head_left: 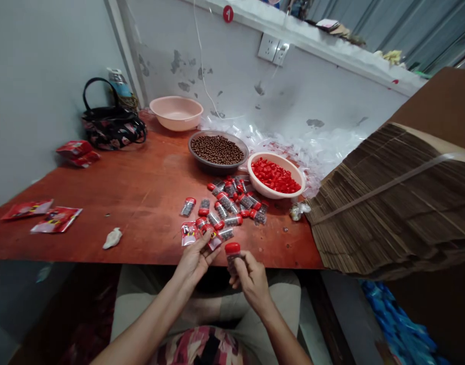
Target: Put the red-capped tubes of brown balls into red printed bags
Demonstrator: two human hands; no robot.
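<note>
Well, the right hand [253,284] clamps a small clear plastic bottle [231,258] with a smooth red cap, its long axis almost upright and the cap pointing up, just above the table edge. The left hand [196,261] pinches a glossy red foil sachet [214,239] with fingers together. Near them, many similar capped bottles [226,203] lie scattered on the red-brown wooden table [103,238].
</note>
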